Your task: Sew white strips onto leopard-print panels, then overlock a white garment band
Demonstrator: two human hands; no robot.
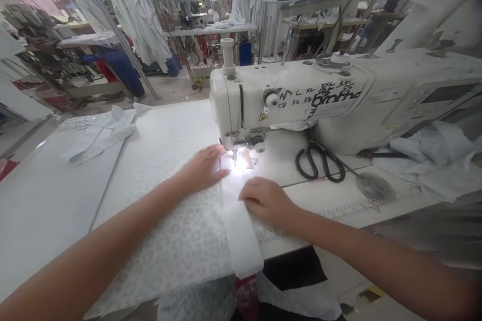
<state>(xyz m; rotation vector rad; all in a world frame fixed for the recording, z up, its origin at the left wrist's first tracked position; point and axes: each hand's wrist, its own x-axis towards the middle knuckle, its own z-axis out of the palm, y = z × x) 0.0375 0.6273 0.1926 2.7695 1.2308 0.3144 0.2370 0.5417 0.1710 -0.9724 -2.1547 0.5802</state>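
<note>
A white sewing machine (241, 110) stands before me, its lamp glaring over the needle. Pale spotted fabric (176, 241) lies under the needle area and hangs over the table's front edge. Along its right side runs a plain white strip (243, 241). My left hand (201, 168) lies flat on the fabric, left of the presser foot, fingers stretched out. My right hand (267, 200) pinches the right edge of the white strip, just in front of the needle. Glare hides the exact stitching point.
Black-handled scissors (320, 163) and a round grey disc-shaped object (374, 186) lie right of the needle. Crumpled pale cloth (444, 160) sits at the far right. Cut fabric pieces (101, 135) rest at the table's left. Other machines and hanging garments (131, 5) fill the background.
</note>
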